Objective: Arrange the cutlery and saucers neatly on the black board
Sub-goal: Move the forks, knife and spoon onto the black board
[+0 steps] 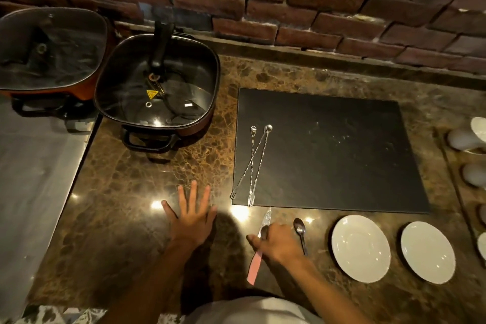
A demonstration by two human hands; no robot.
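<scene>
The black board (342,155) lies on the marble counter. Two long twisted bar forks (253,163) rest crossed on its left part, tines toward me. In front of the board lies a pink-handled knife (254,268). My right hand (278,243) is curled over its blade, thumb and fingers closed on a small dark spoon (264,231) whose bowl sticks out. A second dark spoon (300,230) lies just right of that hand. Two white saucers (360,248) (428,251) sit side by side at the right front. My left hand (193,214) rests flat on the counter, fingers spread.
Two lidded square electric pans (157,84) (50,50) stand at the back left. A steel surface (34,187) borders the counter on the left. A tray with white crockery (470,166) sits at the right edge. A brick wall runs behind.
</scene>
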